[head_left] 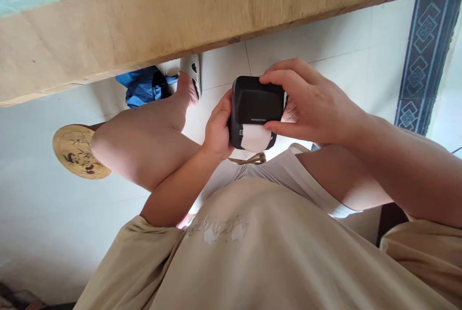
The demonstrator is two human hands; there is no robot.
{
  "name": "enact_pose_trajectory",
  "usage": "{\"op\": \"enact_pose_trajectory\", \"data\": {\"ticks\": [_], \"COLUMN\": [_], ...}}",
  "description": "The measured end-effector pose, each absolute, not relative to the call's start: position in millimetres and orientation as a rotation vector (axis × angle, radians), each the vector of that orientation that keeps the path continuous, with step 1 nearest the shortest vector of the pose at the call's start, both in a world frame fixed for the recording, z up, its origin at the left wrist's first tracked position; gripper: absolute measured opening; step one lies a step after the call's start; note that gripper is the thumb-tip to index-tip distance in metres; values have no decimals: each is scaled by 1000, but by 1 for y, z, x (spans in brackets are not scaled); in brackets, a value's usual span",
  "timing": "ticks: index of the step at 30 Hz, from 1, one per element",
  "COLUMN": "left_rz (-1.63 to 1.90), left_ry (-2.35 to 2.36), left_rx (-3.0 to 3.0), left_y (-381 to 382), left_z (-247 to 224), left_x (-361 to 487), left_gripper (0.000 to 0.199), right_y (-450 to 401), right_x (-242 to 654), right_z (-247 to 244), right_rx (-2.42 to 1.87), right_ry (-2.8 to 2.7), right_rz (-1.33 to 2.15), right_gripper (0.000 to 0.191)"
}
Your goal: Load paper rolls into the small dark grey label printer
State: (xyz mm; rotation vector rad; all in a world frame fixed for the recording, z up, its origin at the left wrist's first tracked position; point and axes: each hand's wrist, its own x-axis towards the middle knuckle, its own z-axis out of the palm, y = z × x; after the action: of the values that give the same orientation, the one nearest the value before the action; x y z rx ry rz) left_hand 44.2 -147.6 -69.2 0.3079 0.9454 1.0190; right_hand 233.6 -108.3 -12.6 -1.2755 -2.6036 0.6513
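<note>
While left hand (218, 129) clasps the black device (260, 100) above the shorts (299, 173), right hand (306, 103) holds its right side, thumb at paper (256, 139) | done, by looks: paper exposed | remaining: paper seemingly not yet free

The device (254, 100) lies between both hands (314, 103), the table (216, 6) beyond.

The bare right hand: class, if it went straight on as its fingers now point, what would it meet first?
The right hand would first meet the black, rounded, boxy plastic-looking device, which it appears to touch. Beyond that, the bare left hand may come next, though depth is unclear.
</note>
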Motion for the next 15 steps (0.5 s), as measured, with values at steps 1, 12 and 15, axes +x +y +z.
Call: {"op": "enact_pose_trajectory", "data": {"ticks": [1,12,15], "left_rz": [1021,937,950], "left_ry": [945,892,895], "left_rx": [294,386,401], "left_y": [-148,-146,-147], "left_z": [-69,-66,-67], "left_x": [45,45,45], "left_gripper": [26,27,26], "right_y": [-109,-106,-111], "right_x": [234,232,225], "right_z": [-11,-1,4], "right_rx": [-1232,-1018,-1389], "right_ry": [-2636,-2445,-2627], "right_rz": [526,-448,-228], "right_gripper": [55,30,42]}}
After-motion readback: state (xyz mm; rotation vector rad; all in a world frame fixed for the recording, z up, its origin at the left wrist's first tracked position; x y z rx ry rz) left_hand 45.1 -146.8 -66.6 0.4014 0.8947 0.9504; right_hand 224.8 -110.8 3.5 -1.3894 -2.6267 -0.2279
